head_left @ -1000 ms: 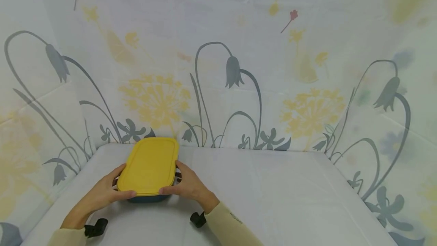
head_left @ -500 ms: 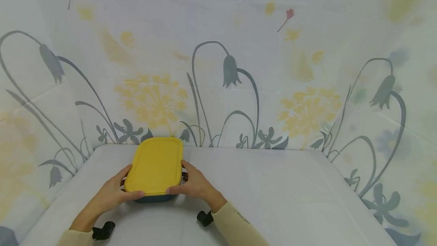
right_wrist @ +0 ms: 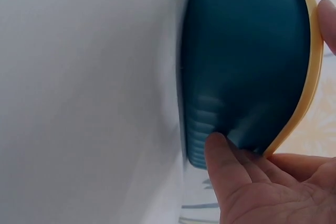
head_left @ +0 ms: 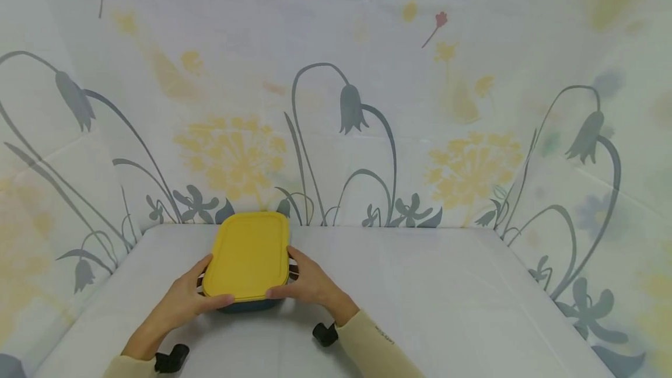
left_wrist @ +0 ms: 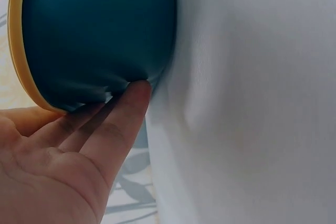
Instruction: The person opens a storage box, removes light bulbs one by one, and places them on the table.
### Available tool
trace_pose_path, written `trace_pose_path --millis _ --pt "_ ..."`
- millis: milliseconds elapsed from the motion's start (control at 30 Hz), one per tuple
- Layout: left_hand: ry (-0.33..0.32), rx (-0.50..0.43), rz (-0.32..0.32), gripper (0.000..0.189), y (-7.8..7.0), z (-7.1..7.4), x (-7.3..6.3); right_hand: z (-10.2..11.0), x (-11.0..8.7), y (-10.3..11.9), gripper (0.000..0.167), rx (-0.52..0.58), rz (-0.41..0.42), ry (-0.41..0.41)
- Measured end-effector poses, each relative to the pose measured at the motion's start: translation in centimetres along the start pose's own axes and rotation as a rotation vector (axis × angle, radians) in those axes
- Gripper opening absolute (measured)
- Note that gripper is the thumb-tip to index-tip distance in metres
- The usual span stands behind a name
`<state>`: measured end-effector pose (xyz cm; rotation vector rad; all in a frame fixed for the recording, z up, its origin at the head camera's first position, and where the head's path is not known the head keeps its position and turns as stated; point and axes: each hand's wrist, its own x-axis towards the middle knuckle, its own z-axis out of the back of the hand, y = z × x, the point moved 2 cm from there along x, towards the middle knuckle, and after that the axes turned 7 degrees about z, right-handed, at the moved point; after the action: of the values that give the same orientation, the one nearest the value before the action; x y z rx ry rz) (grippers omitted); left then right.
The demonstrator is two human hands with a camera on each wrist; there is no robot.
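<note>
A rectangular food container with a dark teal body point(left_wrist: 100, 30) and a yellow lid point(head_left: 249, 255) sits on the left part of the table, its lid on top. From the left side my left hand point(head_left: 184, 296) grips it, fingers along the wall and thumb on the near lid edge. My right hand point(head_left: 312, 282) holds the opposite side the same way, its thumb at the near right corner. In the right wrist view, fingertips point(right_wrist: 215, 142) press the ribbed teal wall close to the table surface. The container's inside is hidden by the lid.
The table point(head_left: 409, 308) has a white cover, its far edge right behind the container. A flower-printed curtain point(head_left: 336, 133) stands along the back and both sides. Black wrist mounts point(head_left: 172, 358) hang below each forearm, near the tan sleeves point(head_left: 375, 343).
Both hands have moved the container to the right across the table, keeping their grip. The head view has turned slightly, so the curtain pattern appears shifted left.
</note>
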<state>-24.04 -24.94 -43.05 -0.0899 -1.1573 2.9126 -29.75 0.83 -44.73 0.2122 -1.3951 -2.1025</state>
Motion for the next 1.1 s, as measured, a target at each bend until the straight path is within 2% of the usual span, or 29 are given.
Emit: trace_pose_path --millis 333,600,900,933,1100 --pt "-0.031 0.007 -0.01 0.115 -0.8 -1.2 0.4 1.1 -0.7 -0.3 0.101 0.002 -0.014 0.01" --pt "-0.048 -0.017 -0.03 0.115 -1.7 -1.9 0.6 2.2 -1.2 -0.5 0.101 -0.01 0.012 0.012" --pt "-0.035 -0.036 -0.049 0.115 -3.0 -2.7 0.9 3.6 -2.1 -0.4 0.099 -0.012 -0.002 0.01" --pt "-0.032 -0.039 -0.051 0.115 -3.1 -2.9 1.0 3.9 -2.4 0.1 0.099 -0.01 -0.006 0.011" --pt "-0.025 -0.058 -0.06 0.116 -3.5 -4.0 1.5 4.8 -3.3 -0.4 0.101 -0.026 -0.034 0.0"
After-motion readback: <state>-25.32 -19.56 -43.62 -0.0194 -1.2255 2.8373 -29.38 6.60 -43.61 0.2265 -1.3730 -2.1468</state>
